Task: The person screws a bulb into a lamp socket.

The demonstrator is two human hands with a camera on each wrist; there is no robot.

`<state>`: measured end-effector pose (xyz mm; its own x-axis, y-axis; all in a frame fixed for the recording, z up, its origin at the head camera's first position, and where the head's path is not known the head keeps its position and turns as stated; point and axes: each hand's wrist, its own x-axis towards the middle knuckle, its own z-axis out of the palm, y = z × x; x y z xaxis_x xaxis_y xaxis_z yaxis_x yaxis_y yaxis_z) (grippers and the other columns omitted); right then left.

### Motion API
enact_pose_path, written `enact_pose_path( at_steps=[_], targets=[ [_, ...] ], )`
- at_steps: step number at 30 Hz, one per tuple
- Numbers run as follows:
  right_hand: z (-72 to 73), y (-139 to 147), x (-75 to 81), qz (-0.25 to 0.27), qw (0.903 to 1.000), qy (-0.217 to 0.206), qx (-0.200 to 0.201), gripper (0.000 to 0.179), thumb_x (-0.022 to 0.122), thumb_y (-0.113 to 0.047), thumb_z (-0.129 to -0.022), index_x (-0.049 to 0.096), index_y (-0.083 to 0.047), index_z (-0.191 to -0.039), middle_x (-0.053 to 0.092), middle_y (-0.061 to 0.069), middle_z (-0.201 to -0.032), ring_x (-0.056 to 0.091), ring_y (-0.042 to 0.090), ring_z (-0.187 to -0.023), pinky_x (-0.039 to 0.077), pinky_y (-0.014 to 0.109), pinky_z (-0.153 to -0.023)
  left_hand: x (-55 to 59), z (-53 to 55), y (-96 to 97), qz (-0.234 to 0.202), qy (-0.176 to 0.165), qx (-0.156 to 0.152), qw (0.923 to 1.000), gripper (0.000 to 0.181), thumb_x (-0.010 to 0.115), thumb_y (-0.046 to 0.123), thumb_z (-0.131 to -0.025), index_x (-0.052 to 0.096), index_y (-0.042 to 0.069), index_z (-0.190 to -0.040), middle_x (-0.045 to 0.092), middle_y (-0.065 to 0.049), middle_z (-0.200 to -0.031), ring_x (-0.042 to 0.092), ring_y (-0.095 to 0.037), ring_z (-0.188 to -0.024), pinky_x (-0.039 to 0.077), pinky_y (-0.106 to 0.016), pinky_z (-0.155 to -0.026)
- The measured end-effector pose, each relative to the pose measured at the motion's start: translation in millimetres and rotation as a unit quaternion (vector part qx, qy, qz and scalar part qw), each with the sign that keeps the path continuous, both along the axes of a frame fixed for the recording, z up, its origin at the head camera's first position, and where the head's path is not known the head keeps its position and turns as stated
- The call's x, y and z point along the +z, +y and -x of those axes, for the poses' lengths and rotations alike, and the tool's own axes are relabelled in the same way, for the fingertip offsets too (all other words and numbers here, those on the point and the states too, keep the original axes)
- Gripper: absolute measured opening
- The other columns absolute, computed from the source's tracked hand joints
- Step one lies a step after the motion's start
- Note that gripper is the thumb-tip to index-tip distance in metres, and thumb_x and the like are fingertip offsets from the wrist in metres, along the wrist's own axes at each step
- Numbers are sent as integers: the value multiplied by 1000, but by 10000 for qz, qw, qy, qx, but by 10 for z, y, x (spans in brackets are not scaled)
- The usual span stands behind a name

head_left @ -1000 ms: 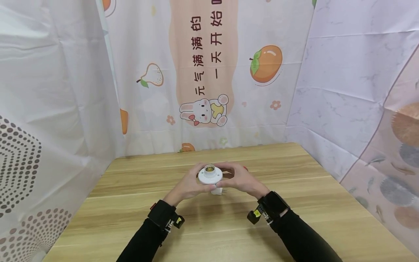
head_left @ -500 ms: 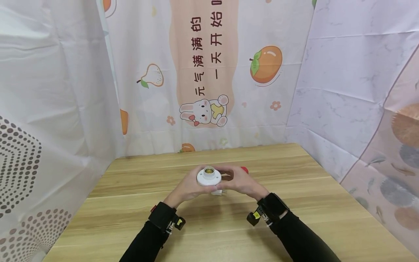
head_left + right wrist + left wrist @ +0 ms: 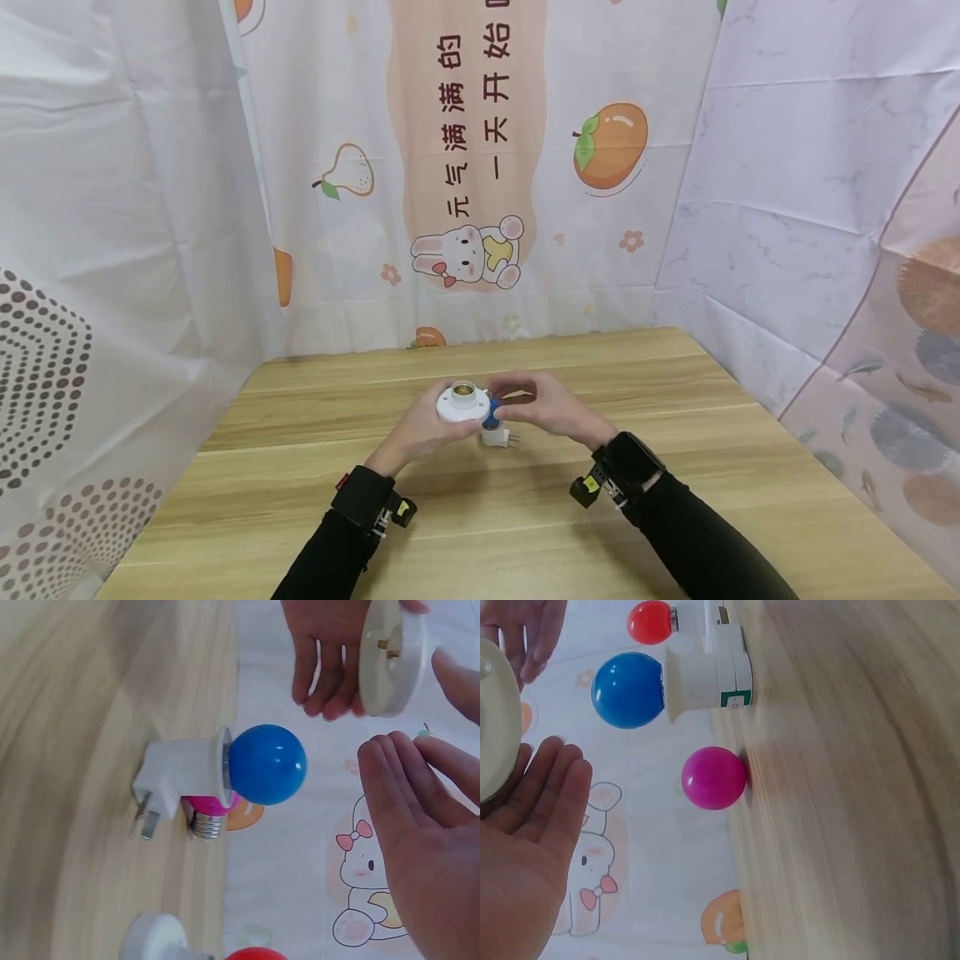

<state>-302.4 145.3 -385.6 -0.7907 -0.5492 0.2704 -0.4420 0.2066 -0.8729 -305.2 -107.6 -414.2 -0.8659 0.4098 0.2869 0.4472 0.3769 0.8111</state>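
My left hand point(image 3: 420, 427) grips a white round lamp socket point(image 3: 452, 412) by its rim, the threaded opening facing up. In the right wrist view the hollow underside of the socket point(image 3: 407, 652) shows small brass terminals. My right hand point(image 3: 553, 406) is apart from the socket on its right, fingers straight and thumb spread, with nothing in it. Below the hands stands a white plug-in lamp holder point(image 3: 187, 769) with a blue bulb point(image 3: 268, 763) in it. A pink bulb point(image 3: 714, 778) lies behind it on the table.
A red bulb point(image 3: 649, 622) is near the plug-in holder, next to a white round piece point(image 3: 156, 937) partly cut off in the right wrist view. The wooden table point(image 3: 315, 500) ends at printed curtains point(image 3: 337, 283) at the back and sides.
The left hand has moved slightly left with the lamp socket. My right hand has let go of it, and the blue bulb has come into sight between the hands.
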Motion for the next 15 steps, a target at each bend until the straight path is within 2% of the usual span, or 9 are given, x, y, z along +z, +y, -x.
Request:
enact_pose_path(
  at_steps=[5, 11, 15],
  targets=[
    [54, -23, 77, -97, 9994, 240, -246, 46, 73, -11, -95, 59, 6, -135, 66, 20, -125, 62, 35, -117, 53, 36, -97, -1, 45, -51, 30, 26, 194, 9998, 70, 84, 37, -81, 55, 6, -137, 66, -4, -119, 62, -18, -104, 49, -44, -92],
    [119, -96, 186, -534, 9955, 486, -619, 41, 72, -14, -95, 63, 4, -131, 69, 15, -120, 64, 30, -112, 54, 38, -95, 33, 81, -151, -49, -23, 512, 9987, 72, 83, 38, -83, 53, 6, -139, 66, -5, -121, 62, -21, -107, 49, -48, -96],
    [168, -169, 246, -867, 9912, 652, -761, 36, 71, -14, -96, 66, 1, -129, 69, 14, -120, 65, 27, -110, 54, 39, -95, 40, 100, -206, -95, 16, 523, 9986, 72, 82, 37, -84, 51, 6, -141, 66, -7, -124, 61, -23, -109, 49, -49, -97]
  ],
)
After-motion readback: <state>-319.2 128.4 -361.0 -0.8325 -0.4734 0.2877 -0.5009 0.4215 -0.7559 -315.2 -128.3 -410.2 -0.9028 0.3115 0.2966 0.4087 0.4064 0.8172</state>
